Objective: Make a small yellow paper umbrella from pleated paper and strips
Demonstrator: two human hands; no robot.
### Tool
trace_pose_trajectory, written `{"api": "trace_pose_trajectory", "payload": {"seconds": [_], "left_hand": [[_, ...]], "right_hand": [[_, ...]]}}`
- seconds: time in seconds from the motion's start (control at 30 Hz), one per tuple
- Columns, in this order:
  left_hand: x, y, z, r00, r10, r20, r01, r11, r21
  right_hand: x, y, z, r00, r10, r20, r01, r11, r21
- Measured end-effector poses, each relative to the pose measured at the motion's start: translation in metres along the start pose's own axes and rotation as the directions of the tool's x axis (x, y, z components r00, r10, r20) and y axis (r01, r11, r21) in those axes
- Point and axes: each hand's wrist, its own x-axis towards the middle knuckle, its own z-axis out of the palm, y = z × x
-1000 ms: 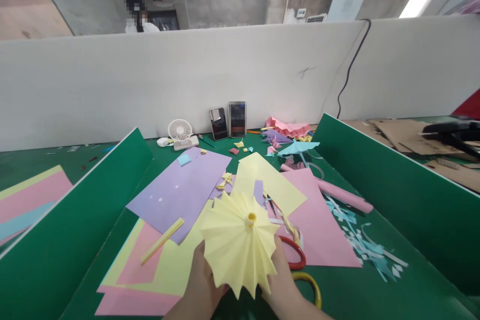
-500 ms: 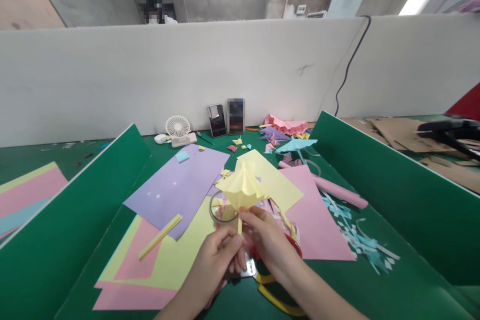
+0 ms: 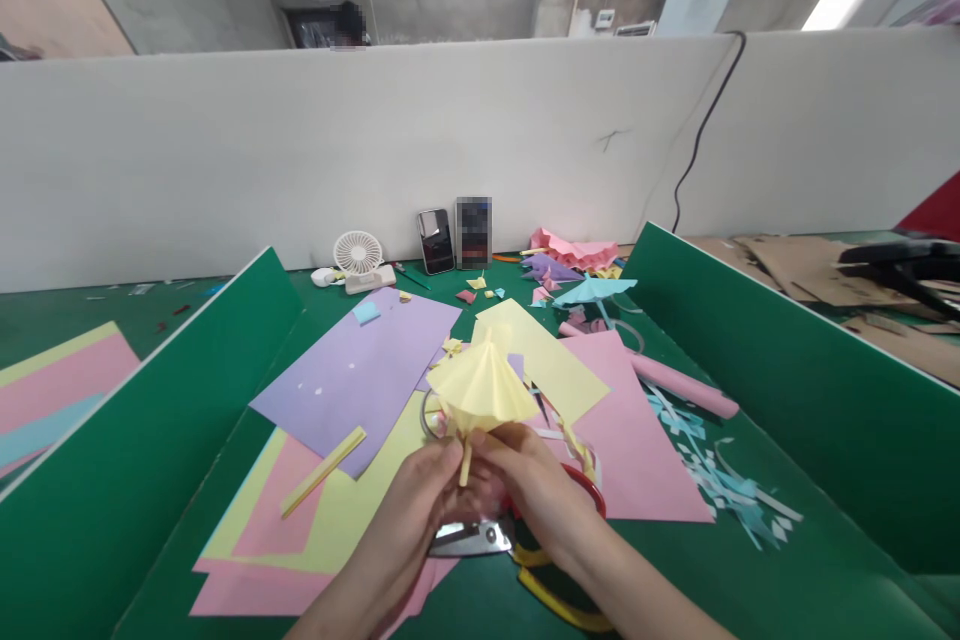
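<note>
Between my two hands is a yellow paper umbrella (image 3: 484,385), its pleated canopy facing up and its thin paper stick pointing down toward me. My left hand (image 3: 424,490) pinches it from the left, just under the canopy. From the other side my right hand (image 3: 529,475) closes on the same spot, thumb near the top of the stick. Some fingertips are hidden behind the stick. Below the hands lie scissors (image 3: 480,538) with yellow handles, partly covered by my right wrist. A red ring-shaped handle (image 3: 589,490) shows beside that wrist.
Purple (image 3: 352,370), yellow and pink paper sheets (image 3: 630,430) overlap on the green table. A blue paper umbrella (image 3: 596,292), a pink paper roll (image 3: 682,385) and paper scraps (image 3: 720,480) lie right. Green dividers (image 3: 780,380) flank the area; a small fan (image 3: 358,255) stands behind.
The umbrella has tilted and come slightly lower, its stick now slanting. My left hand has moved up from the stick's lower part to just under the canopy, uncovering more of the scissors.
</note>
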Motion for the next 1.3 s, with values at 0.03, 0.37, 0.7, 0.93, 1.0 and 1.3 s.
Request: {"api": "trace_pose_trajectory", "payload": {"seconds": [0.03,0.37,0.7,0.93,1.0,1.3], "left_hand": [[0.000,0.001,0.000,1.000,-0.015,-0.010,0.014,0.999,-0.036],[0.003,-0.005,-0.001,0.988,-0.063,-0.139,0.022,0.960,-0.278],[0.003,-0.004,-0.004,0.987,-0.055,-0.154,0.002,0.946,-0.323],[0.000,-0.002,0.003,0.980,-0.030,-0.197,-0.016,0.974,-0.228],[0.001,-0.002,0.003,0.981,0.021,-0.195,-0.059,0.980,-0.192],[0.001,-0.004,0.000,0.947,0.162,-0.278,-0.144,0.986,0.082]], "right_hand": [[0.000,0.000,0.001,1.000,0.002,0.009,-0.002,1.000,-0.025],[0.000,0.007,0.004,0.998,0.027,0.059,-0.027,1.000,-0.001],[0.003,0.013,0.001,0.999,0.053,0.008,-0.054,0.988,0.145],[-0.005,0.016,0.008,0.990,-0.057,-0.128,0.061,0.998,0.027],[-0.007,0.014,0.012,0.986,-0.078,-0.145,0.074,0.997,-0.033],[-0.009,0.016,0.012,0.977,-0.119,-0.176,0.087,0.979,-0.183]]}}
